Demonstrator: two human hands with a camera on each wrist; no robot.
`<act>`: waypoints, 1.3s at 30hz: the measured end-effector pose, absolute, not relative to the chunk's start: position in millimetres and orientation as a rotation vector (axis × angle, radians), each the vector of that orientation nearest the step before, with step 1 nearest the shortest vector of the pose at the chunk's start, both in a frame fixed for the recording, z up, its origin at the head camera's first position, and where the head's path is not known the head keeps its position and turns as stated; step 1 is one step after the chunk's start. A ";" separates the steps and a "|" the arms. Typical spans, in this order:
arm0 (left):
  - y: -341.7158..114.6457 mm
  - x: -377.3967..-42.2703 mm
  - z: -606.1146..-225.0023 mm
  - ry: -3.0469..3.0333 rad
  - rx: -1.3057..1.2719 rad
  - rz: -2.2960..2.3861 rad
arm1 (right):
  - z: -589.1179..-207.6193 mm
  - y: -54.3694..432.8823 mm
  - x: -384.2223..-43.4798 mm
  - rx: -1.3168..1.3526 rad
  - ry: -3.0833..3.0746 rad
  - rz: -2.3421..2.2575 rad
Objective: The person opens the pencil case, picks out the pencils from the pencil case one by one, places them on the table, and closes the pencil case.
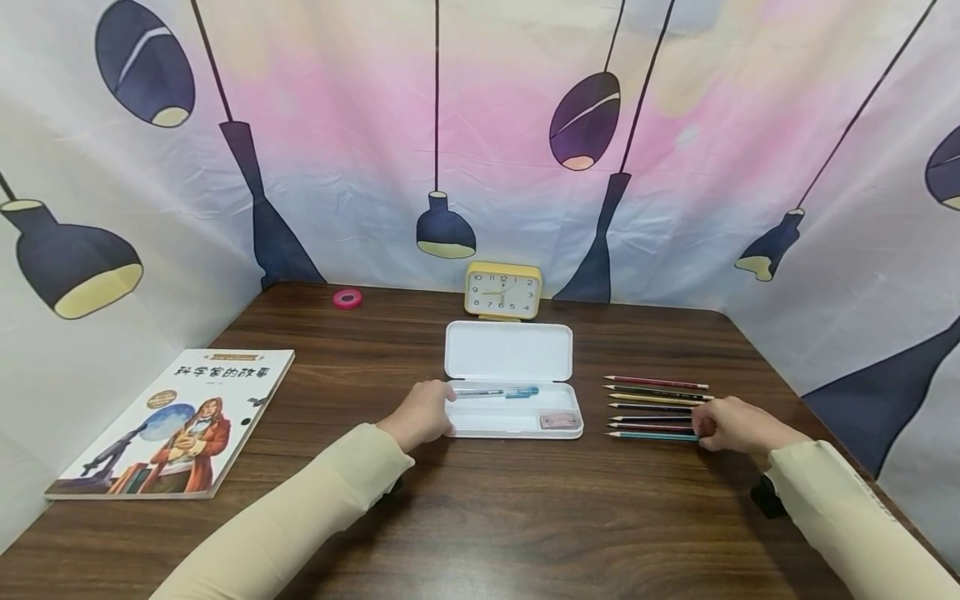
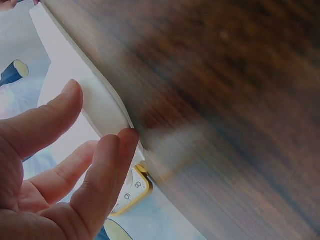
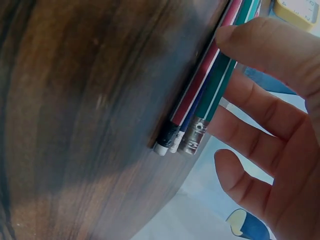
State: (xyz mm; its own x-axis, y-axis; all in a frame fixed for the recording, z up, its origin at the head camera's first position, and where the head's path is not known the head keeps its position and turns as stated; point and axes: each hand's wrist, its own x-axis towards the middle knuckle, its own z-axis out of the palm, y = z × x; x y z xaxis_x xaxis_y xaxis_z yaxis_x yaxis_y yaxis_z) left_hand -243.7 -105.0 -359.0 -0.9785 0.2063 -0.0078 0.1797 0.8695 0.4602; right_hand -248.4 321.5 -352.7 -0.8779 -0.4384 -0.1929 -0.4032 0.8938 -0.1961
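A white pencil case [image 1: 508, 350] lies open, its lid tilted back towards the clock. In its tray are a pen with a light-blue cap [image 1: 520, 392] and a pinkish eraser [image 1: 558, 420]. My left hand [image 1: 422, 414] is at the case's left side, thumb and fingers loosely spread, fingertips [image 2: 129, 137] touching the white edge. To the right, several pencils [image 1: 651, 407] lie in a row, points to the left. My right hand [image 1: 735, 423] grips their blunt ends: the thumb presses over a red pencil [image 3: 192, 95] and a green pencil [image 3: 212, 90], with the fingers on the far side.
Behind the case stands a yellow clock [image 1: 503, 292]. A pink roll of tape [image 1: 347, 298] lies at the back left. An illustrated book [image 1: 180, 425] lies on the left of the wooden table [image 1: 525, 517]. Printed cloth [image 1: 360, 125] hangs around the table's back and sides.
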 end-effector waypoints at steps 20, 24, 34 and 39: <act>-103.7 -241.6 -356.6 2.983 0.298 0.720 | -361.9 331.1 -251.1 -0.551 2.800 -0.287; -103.5 -241.0 -355.8 2.983 0.299 0.718 | -362.6 331.3 -251.9 -0.542 2.805 -0.288; -103.7 -240.9 -354.9 2.996 0.320 0.699 | -361.5 330.4 -253.4 -0.525 2.797 -0.295; -103.8 -241.0 -355.0 2.994 0.318 0.699 | -359.5 330.7 -253.2 -0.531 2.802 -0.290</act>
